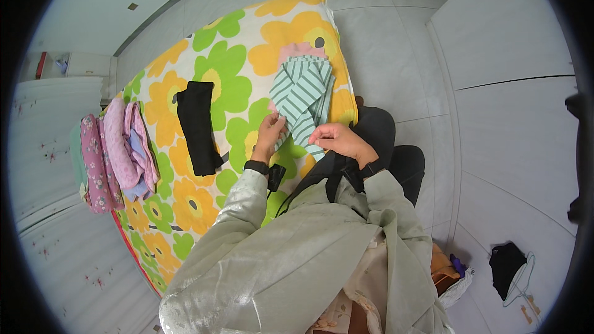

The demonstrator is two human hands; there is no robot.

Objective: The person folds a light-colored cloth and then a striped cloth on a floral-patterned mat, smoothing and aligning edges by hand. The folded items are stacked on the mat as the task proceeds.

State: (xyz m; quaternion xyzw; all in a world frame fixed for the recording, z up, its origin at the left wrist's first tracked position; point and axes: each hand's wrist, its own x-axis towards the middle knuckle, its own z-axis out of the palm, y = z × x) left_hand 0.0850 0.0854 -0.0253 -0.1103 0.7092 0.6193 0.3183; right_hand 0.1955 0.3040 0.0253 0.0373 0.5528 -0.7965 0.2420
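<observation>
A mint-green shirt with grey-green stripes [301, 86] lies partly folded on the bed, its sleeves crossed over the body. Some pink cloth [301, 50] shows past its far end. My left hand [270, 136] is closed, its fingertips pinching the shirt's near left edge. At the near right side, my right hand [341, 142] has curled fingers with thumb and forefinger pressed together at the striped cloth. Exactly how much fabric sits between those fingers is hidden.
The bed has a flowered yellow, green and white sheet [175, 176]. Folded black trousers [197, 128] lie left of the shirt. Rolled pink clothes [127, 148] and a flowered magenta bundle [99, 164] are farther left. A black item [507, 267] hangs at the lower right.
</observation>
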